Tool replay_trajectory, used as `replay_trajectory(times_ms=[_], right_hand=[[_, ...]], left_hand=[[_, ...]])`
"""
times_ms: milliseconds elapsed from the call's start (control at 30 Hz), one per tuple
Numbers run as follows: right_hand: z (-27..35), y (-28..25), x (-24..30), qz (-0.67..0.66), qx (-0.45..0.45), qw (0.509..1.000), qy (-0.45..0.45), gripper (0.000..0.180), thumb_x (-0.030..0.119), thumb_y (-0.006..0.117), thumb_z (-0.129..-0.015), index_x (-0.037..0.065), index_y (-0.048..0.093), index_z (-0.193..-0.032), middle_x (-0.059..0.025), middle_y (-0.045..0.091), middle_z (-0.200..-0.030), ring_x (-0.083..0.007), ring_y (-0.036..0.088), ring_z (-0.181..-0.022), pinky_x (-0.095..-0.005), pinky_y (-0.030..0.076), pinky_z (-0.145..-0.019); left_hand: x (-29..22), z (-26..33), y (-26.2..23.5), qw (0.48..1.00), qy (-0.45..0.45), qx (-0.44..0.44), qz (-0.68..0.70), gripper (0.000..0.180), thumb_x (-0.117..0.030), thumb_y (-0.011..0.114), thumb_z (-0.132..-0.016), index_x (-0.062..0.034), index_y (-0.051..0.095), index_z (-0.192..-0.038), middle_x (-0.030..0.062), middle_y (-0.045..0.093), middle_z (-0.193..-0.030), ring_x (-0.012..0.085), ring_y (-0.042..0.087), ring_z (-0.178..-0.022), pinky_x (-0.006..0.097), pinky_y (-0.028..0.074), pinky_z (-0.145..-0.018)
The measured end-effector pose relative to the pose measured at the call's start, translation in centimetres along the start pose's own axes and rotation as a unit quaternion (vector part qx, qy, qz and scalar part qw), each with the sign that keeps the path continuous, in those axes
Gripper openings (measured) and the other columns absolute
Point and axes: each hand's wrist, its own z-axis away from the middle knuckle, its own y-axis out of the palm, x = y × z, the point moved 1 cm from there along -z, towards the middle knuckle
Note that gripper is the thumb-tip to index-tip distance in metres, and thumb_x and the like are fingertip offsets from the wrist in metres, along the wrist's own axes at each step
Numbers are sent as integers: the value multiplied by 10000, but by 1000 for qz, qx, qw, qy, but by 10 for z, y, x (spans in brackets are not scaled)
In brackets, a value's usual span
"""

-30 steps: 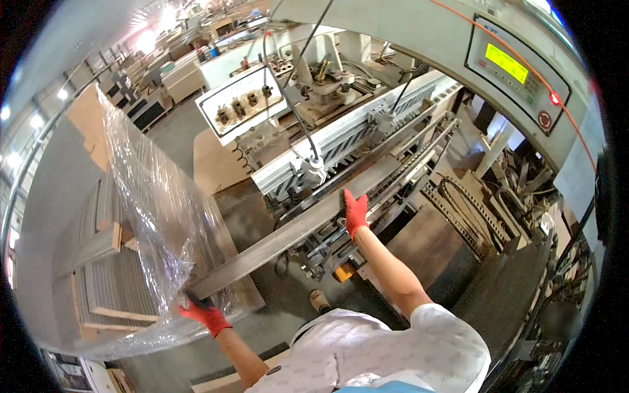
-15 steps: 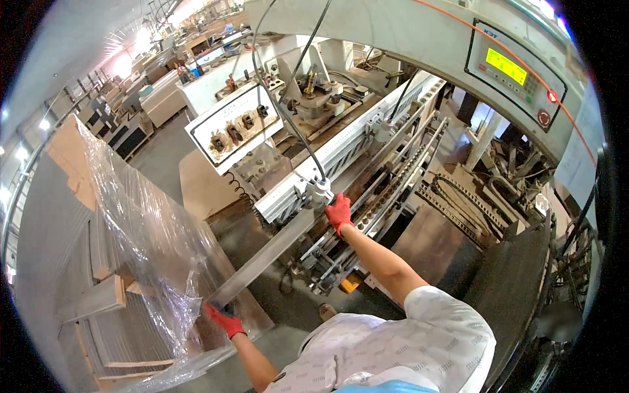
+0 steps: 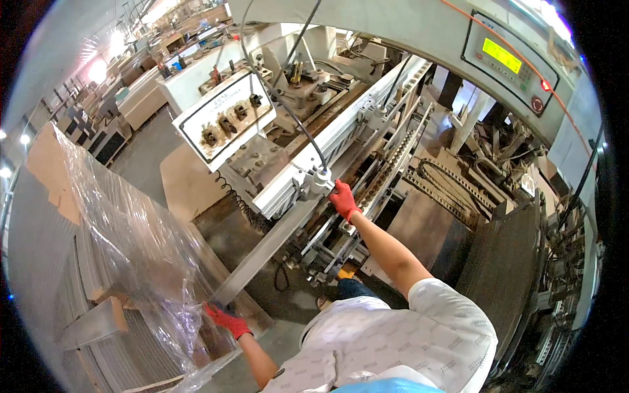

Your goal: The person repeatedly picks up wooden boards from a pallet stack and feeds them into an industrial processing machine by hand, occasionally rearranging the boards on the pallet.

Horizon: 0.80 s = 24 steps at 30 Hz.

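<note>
Long grey strip (image 3: 275, 245) held at both ends, long axis slanting from lower left up to upper right. Left hand (image 3: 226, 319), red-gloved, closed round the lower end beside the plastic-wrapped stack (image 3: 124, 249). Right hand (image 3: 343, 199), red-gloved, gripping the upper end at the machine's rail (image 3: 341, 131), below the control panel (image 3: 219, 118).

A factory floor: a big grey feed machine with rails (image 3: 367, 137) at twelve o'clock, its lit control panel (image 3: 508, 59) at one o'clock, plastic-wrapped stacked panels (image 3: 111, 262) at eight.
</note>
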Motion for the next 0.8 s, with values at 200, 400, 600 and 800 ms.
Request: replay_trajectory(times_ms=[200, 400, 600, 800], right_hand=[[7, 7, 13, 0, -17, 1000, 2, 484, 174, 632, -747, 35, 524, -1198, -259, 546, -1173, -446, 512, -1135, -444, 449, -962], [-5, 9, -13, -37, 16, 999, -19, 453, 142, 616, -752, 11, 525, -1175, -255, 571, -1115, -449, 520, -1111, -458, 449, -935], [3, 5, 13, -122, 56, 991, 12, 313, 53, 584, -775, -9, 600, -1081, -132, 624, -907, -235, 613, -863, -339, 484, -807], [75, -36, 51, 48, -52, 996, -56, 294, 138, 634, -842, 81, 611, -1130, -149, 631, -1045, -334, 647, -920, -413, 524, -803]], left_hand=[[28, -26, -31, 988, 124, 72, -59, 559, -369, 393, -1012, -152, 356, -1526, 65, 286, -1609, 294, 213, -1490, 472, 131, -1222], [15, -8, -13, 993, 94, 31, -68, 535, -280, 326, -1052, -25, 328, -1522, 128, 289, -1598, 244, 257, -1478, 422, 199, -1221], [-8, -10, -23, 895, 212, -5, -393, 563, -269, 528, -985, -62, 394, -1491, 169, 359, -1550, 319, 297, -1447, 451, 207, -1206], [-59, 21, 24, 688, 336, 104, -635, 694, -343, 771, -764, -142, 511, -1375, 183, 492, -1405, 378, 416, -1324, 560, 245, -1132]])
